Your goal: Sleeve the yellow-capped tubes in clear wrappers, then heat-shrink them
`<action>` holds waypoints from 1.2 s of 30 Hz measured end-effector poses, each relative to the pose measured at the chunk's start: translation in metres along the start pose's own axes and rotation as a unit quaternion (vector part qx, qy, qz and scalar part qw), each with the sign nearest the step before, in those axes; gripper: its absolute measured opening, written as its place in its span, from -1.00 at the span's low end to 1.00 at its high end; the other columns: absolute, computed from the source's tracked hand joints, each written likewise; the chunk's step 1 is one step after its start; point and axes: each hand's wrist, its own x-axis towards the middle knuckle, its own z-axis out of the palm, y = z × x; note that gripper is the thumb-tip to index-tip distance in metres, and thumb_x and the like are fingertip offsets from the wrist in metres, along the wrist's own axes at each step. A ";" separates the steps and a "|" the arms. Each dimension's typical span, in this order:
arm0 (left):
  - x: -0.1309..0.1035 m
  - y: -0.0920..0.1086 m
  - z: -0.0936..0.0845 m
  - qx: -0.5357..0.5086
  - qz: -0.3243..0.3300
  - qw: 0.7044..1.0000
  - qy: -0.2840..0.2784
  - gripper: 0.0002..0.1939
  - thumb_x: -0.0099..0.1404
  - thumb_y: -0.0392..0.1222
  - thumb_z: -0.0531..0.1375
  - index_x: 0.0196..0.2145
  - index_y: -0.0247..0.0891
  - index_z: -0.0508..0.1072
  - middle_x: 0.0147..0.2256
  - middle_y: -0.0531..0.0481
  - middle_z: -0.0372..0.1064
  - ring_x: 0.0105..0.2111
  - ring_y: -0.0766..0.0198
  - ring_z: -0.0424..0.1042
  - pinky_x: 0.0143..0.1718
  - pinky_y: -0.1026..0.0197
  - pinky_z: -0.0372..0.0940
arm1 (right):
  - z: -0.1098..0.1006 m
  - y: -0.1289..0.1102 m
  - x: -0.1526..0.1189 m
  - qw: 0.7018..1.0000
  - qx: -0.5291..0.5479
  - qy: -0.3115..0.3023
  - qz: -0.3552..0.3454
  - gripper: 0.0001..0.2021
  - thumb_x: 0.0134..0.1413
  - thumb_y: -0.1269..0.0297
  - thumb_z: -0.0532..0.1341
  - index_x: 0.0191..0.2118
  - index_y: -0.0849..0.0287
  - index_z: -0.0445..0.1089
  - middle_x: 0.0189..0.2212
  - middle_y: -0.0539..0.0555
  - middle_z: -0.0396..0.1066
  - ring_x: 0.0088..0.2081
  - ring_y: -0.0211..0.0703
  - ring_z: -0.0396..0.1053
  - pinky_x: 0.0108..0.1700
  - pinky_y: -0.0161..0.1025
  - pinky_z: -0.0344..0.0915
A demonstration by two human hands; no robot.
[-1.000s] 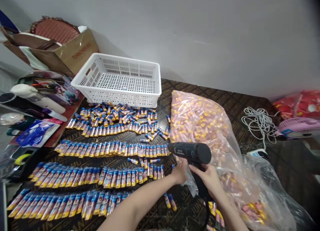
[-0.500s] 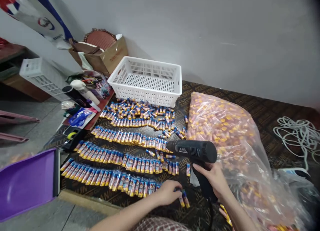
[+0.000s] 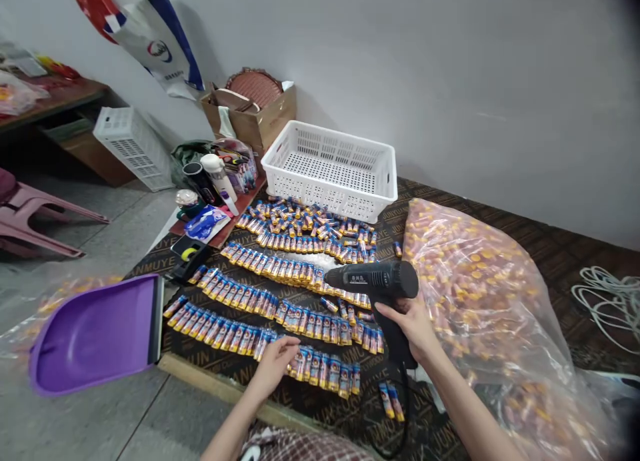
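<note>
My right hand (image 3: pixel 407 321) grips the handle of a black heat gun (image 3: pixel 375 279), its nozzle pointing left over rows of small labelled tubes. My left hand (image 3: pixel 275 366) rests at the front row of tubes (image 3: pixel 230 334), its fingers loosely stretched over their tops. These tubes have blue and yellow ends and lie side by side in several rows. Two more tubes (image 3: pixel 391 401) lie apart, below the heat gun. Behind the rows is a loose heap of tubes (image 3: pixel 305 221). The heat gun's cord hangs down from its handle.
A white plastic crate (image 3: pixel 330 194) stands behind the heap. To the right lies a large clear bag (image 3: pixel 470 261) full of pink and yellow pieces. A purple dustpan (image 3: pixel 100 334) is at the left; bottles (image 3: pixel 217 174) and a cardboard box (image 3: pixel 273 118) stand at the back left.
My left hand has moved left, from beside the two separate tubes to the front row. The view has turned left, and the heat gun stays in my right hand.
</note>
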 end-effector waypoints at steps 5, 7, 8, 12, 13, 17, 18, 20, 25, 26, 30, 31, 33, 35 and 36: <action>-0.006 -0.001 -0.040 0.001 -0.004 0.999 0.033 -0.46 -0.03 0.11 0.14 -0.20 -0.37 0.38 -0.43 -0.03 0.35 -0.45 0.26 0.37 -0.59 0.34 0.08 | 0.040 -0.009 0.007 1.000 0.008 0.007 0.015 -0.60 -0.41 0.17 0.45 -0.35 0.29 0.51 -0.35 0.15 0.55 -0.35 -0.04 0.47 -0.27 -0.19 0.38; -0.008 -0.003 -0.054 0.005 -0.002 0.999 0.046 -0.46 -0.03 0.11 0.14 -0.21 -0.37 0.38 -0.47 0.00 0.32 -0.46 0.27 0.36 -0.60 0.34 0.08 | 0.055 -0.011 0.011 1.000 0.015 0.003 0.015 -0.59 -0.41 0.17 0.45 -0.34 0.29 0.51 -0.35 0.15 0.55 -0.37 -0.06 0.47 -0.29 -0.20 0.38; -0.009 -0.004 -0.061 0.007 -0.002 0.999 0.051 -0.47 -0.03 0.12 0.13 -0.21 -0.37 0.38 -0.48 0.00 0.31 -0.47 0.26 0.36 -0.60 0.34 0.08 | 0.062 -0.011 0.012 1.000 0.016 -0.001 0.016 -0.59 -0.41 0.17 0.45 -0.34 0.29 0.50 -0.35 0.15 0.55 -0.38 -0.07 0.47 -0.30 -0.20 0.38; -0.010 -0.008 -0.086 0.011 -0.005 0.998 0.061 -0.49 -0.04 0.11 0.13 -0.23 -0.34 0.39 -0.47 -0.01 0.33 -0.47 0.26 0.36 -0.61 0.34 0.09 | 0.091 -0.014 0.019 0.999 0.015 -0.026 0.012 -0.60 -0.40 0.17 0.44 -0.33 0.29 0.50 -0.35 0.15 0.54 -0.39 -0.09 0.46 -0.31 -0.21 0.37; -0.010 -0.009 -0.091 0.014 -0.005 0.998 0.063 -0.50 -0.03 0.10 0.13 -0.23 -0.34 0.39 -0.45 -0.01 0.34 -0.46 0.26 0.36 -0.60 0.34 0.10 | 0.098 -0.015 0.020 0.999 0.014 -0.033 0.010 -0.60 -0.39 0.16 0.44 -0.34 0.29 0.50 -0.36 0.16 0.54 -0.40 -0.09 0.46 -0.31 -0.20 0.37; -0.004 -0.009 -0.105 0.044 0.013 0.997 0.065 -0.54 0.05 0.04 0.09 -0.20 -0.36 0.39 -0.40 -0.06 0.38 -0.42 0.25 0.38 -0.52 0.30 0.20 | 0.128 -0.018 0.029 0.998 0.010 -0.064 0.008 -0.60 -0.39 0.15 0.43 -0.35 0.29 0.50 -0.40 0.15 0.54 -0.44 -0.09 0.45 -0.35 -0.20 0.37; -0.001 -0.008 -0.107 0.057 0.029 0.996 0.064 -0.56 0.08 0.02 0.08 -0.19 -0.36 0.39 -0.38 -0.07 0.39 -0.40 0.24 0.39 -0.47 0.27 0.23 | 0.135 -0.018 0.031 0.997 0.009 -0.071 0.007 -0.60 -0.38 0.15 0.43 -0.34 0.29 0.50 -0.39 0.15 0.54 -0.43 -0.09 0.45 -0.34 -0.20 0.37; 0.005 -0.004 -0.109 0.095 0.071 0.991 0.064 -0.60 0.13 -0.02 0.06 -0.19 -0.36 0.40 -0.36 -0.09 0.42 -0.37 0.23 0.40 -0.36 0.24 0.27 | 0.148 -0.019 0.034 0.997 0.004 -0.083 0.002 -0.60 -0.39 0.16 0.44 -0.33 0.28 0.51 -0.35 0.16 0.54 -0.39 -0.08 0.46 -0.32 -0.21 0.36; 0.030 0.030 -0.112 0.297 0.165 0.939 0.059 -0.70 0.25 -0.16 0.01 -0.15 -0.30 0.43 -0.25 -0.11 0.45 -0.30 0.20 0.42 -0.23 0.19 0.28 | 0.140 -0.024 0.029 0.996 -0.014 -0.083 0.001 -0.62 -0.40 0.15 0.44 -0.36 0.28 0.53 -0.33 0.19 0.55 -0.32 0.02 0.47 -0.28 -0.18 0.37; 0.040 0.039 -0.112 0.356 0.189 0.913 0.066 -0.71 0.27 -0.20 -0.01 -0.15 -0.29 0.43 -0.23 -0.12 0.44 -0.25 0.18 0.42 -0.19 0.17 0.27 | 0.130 -0.025 0.025 0.997 -0.023 -0.070 0.001 -0.63 -0.39 0.15 0.43 -0.36 0.27 0.53 -0.33 0.18 0.55 -0.30 0.03 0.47 -0.26 -0.17 0.37; 0.091 0.073 -0.103 0.552 0.298 0.774 0.090 -0.69 0.31 -0.24 -0.02 -0.06 -0.32 0.39 -0.03 -0.20 0.35 0.00 0.09 0.30 0.00 0.07 0.18 | 0.072 -0.024 0.002 0.997 -0.062 0.043 -0.003 -0.62 -0.36 0.15 0.42 -0.33 0.26 0.54 -0.28 0.17 0.54 -0.24 0.07 0.47 -0.18 -0.14 0.38; 0.106 0.078 -0.098 0.581 0.342 0.735 0.072 -0.66 0.32 -0.21 0.00 0.00 -0.31 0.35 0.06 -0.21 0.27 0.08 0.07 0.21 0.06 0.04 0.12 | 0.058 -0.024 -0.004 0.995 -0.067 0.079 -0.001 -0.61 -0.37 0.15 0.42 -0.32 0.26 0.53 -0.28 0.18 0.54 -0.23 0.08 0.47 -0.17 -0.13 0.39; 0.134 0.082 -0.085 0.617 0.439 0.653 0.002 -0.55 0.31 -0.11 0.04 0.14 -0.22 0.20 0.21 -0.18 0.05 0.21 0.04 0.00 0.15 -0.07 -0.03 | 0.034 -0.023 -0.016 0.987 -0.070 0.146 0.005 -0.59 -0.39 0.13 0.42 -0.32 0.27 0.53 -0.28 0.19 0.54 -0.22 0.11 0.48 -0.17 -0.10 0.40; 0.158 0.082 -0.072 0.630 0.509 0.582 -0.078 -0.48 0.33 -0.05 0.01 0.21 -0.11 0.06 0.26 -0.10 -0.08 0.26 0.05 -0.15 0.18 -0.15 -0.16 | 0.019 -0.023 -0.026 0.978 -0.061 0.196 0.018 -0.58 -0.42 0.12 0.42 -0.32 0.26 0.53 -0.27 0.18 0.54 -0.21 0.12 0.48 -0.17 -0.10 0.41; 0.170 0.082 -0.068 0.632 0.527 0.557 -0.111 -0.48 0.34 -0.04 -0.01 0.23 -0.08 0.03 0.27 -0.08 -0.09 0.27 0.05 -0.18 0.19 -0.17 -0.21 | 0.015 -0.024 -0.030 0.975 -0.053 0.213 0.027 -0.57 -0.43 0.12 0.42 -0.32 0.25 0.53 -0.27 0.18 0.54 -0.21 0.13 0.48 -0.17 -0.10 0.41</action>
